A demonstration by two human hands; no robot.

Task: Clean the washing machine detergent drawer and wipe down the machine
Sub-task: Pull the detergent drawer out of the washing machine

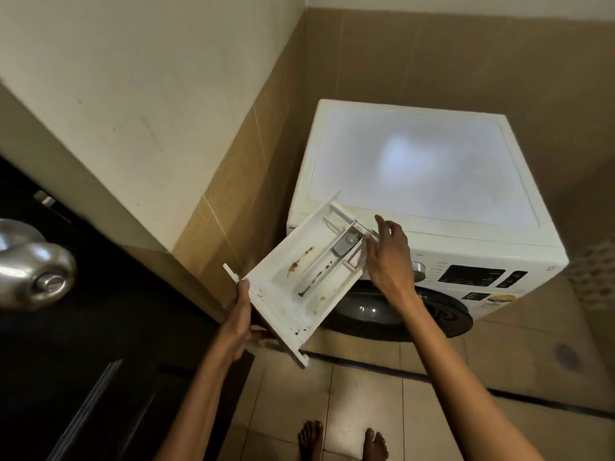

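Left hand [241, 322] holding detergent drawer [283, 294], brown stains [299, 261] inside

Stained detergent drawer [293, 277] by washer [422, 168], L hand [241, 324] grips front, R hand [387, 257] at rear

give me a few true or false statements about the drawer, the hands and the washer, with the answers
1. The detergent drawer is out of the washing machine and held in the air. True.
2. The drawer is spotless inside. False: brown stains streak its compartments.
3. The left hand grips the drawer at its front-panel end. True.
4. A cloth lies on top of the machine. False: no cloth shows there.
5. The person wears shoes. False: the feet are bare on the tiled floor.
6. The right hand is at the drawer's far end, near the grey cap. True.
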